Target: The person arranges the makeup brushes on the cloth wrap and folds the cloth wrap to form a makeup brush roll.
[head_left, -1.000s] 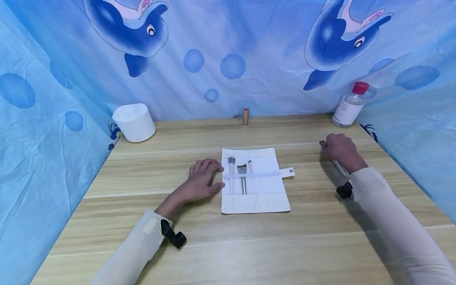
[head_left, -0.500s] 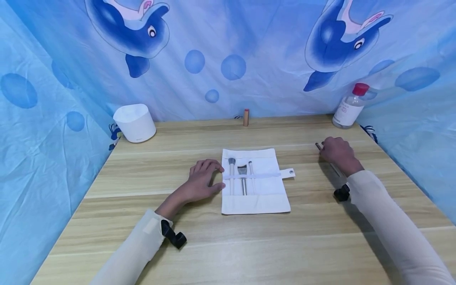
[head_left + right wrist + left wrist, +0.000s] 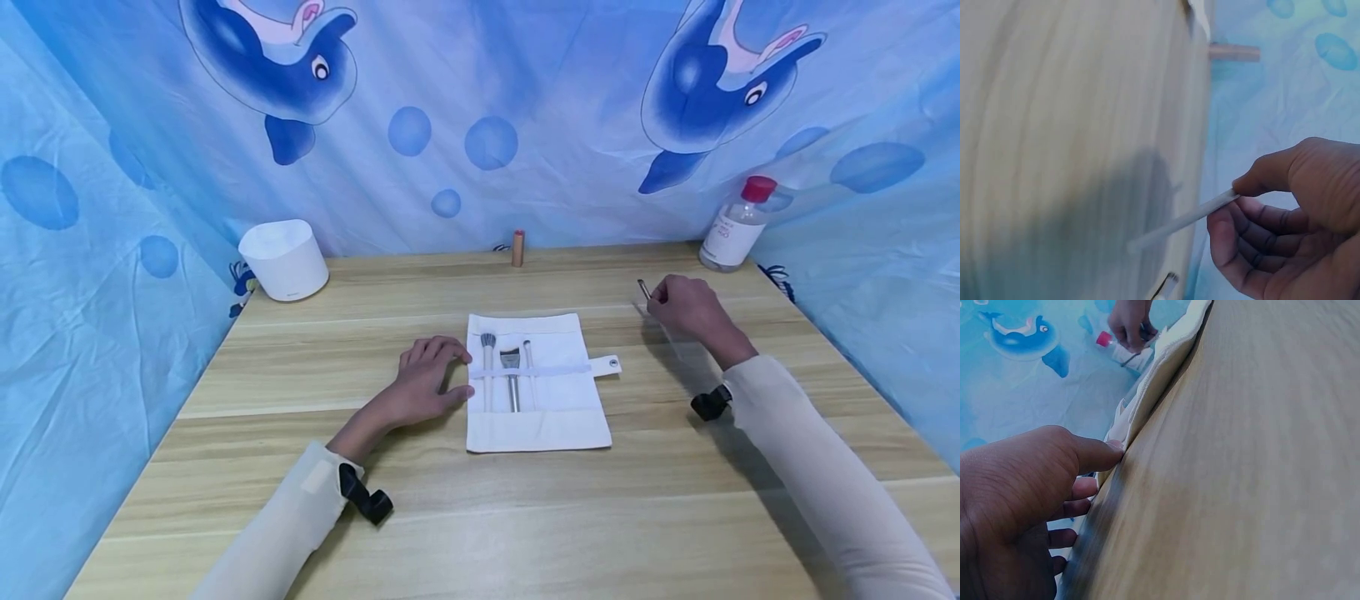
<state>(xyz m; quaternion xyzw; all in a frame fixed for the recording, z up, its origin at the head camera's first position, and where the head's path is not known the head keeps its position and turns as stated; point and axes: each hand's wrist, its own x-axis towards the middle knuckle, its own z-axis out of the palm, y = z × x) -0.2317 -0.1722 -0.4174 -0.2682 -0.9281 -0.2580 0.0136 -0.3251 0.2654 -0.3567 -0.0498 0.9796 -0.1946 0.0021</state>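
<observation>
A white brush roll [image 3: 540,429] lies unrolled on the table, with three makeup brushes tucked under its band: a fluffy one [image 3: 488,358], a flat wide one [image 3: 512,375] and a slim one [image 3: 529,367]. My left hand [image 3: 426,382] rests at the roll's left edge, thumb and fingertips touching it. Over the right side of the table, my right hand [image 3: 692,308] pinches a slim makeup brush [image 3: 1188,219] between thumb and fingers. Its pale handle points down toward the table in the right wrist view. Its dark end [image 3: 643,288] sticks out left of the hand in the head view.
A snap tab [image 3: 606,363] extends from the roll's right side. At the back stand a white container [image 3: 285,260], a small brown tube [image 3: 517,248] and a red-capped bottle [image 3: 733,229]. Another dark-tipped slim item [image 3: 1166,286] shows low in the right wrist view. Blue curtains surround the table.
My right hand has lifted and shifted left and slightly away, carrying the slim brush with it. The left hand and the brush roll have stayed put.
</observation>
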